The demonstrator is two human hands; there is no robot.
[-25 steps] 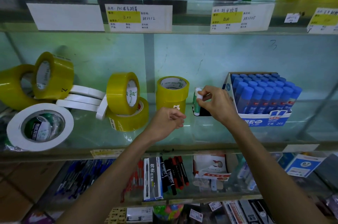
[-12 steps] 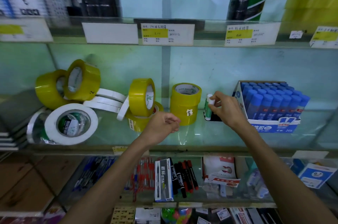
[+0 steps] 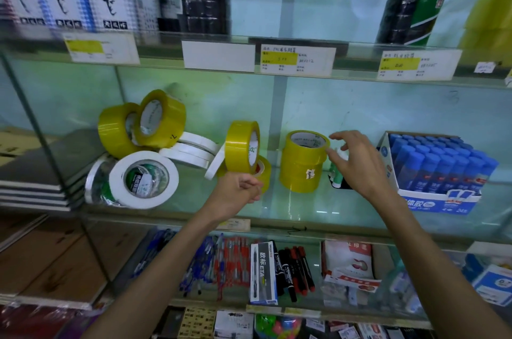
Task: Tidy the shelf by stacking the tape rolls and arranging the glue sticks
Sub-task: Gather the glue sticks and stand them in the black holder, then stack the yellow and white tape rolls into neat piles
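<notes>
On the glass shelf (image 3: 318,208) two yellow tape rolls (image 3: 303,164) stand stacked flat. Left of them an upright yellow roll (image 3: 241,147) leans on a flat yellow one (image 3: 265,172). Two more yellow rolls (image 3: 162,119) lie tilted at far left, above thin white rolls (image 3: 191,150) and a big white roll (image 3: 144,180). A green glue stick (image 3: 336,176) stands beside the stack. My right hand (image 3: 357,164) hovers over it with fingers spread, holding nothing. My left hand (image 3: 238,194) is loosely curled and empty just below the upright roll. A box of blue glue sticks (image 3: 437,169) sits at right.
Price labels (image 3: 296,58) line the upper shelf edge, with dark rolls and boxes above. The lower shelf holds pens (image 3: 221,264), markers (image 3: 295,269) and packets. Flat notebooks (image 3: 36,186) are stacked left of the glass side panel.
My right hand has let go of the green glue stick and opened, shifting left toward the stacked yellow rolls. My left hand has moved left under the upright roll. The view swung left.
</notes>
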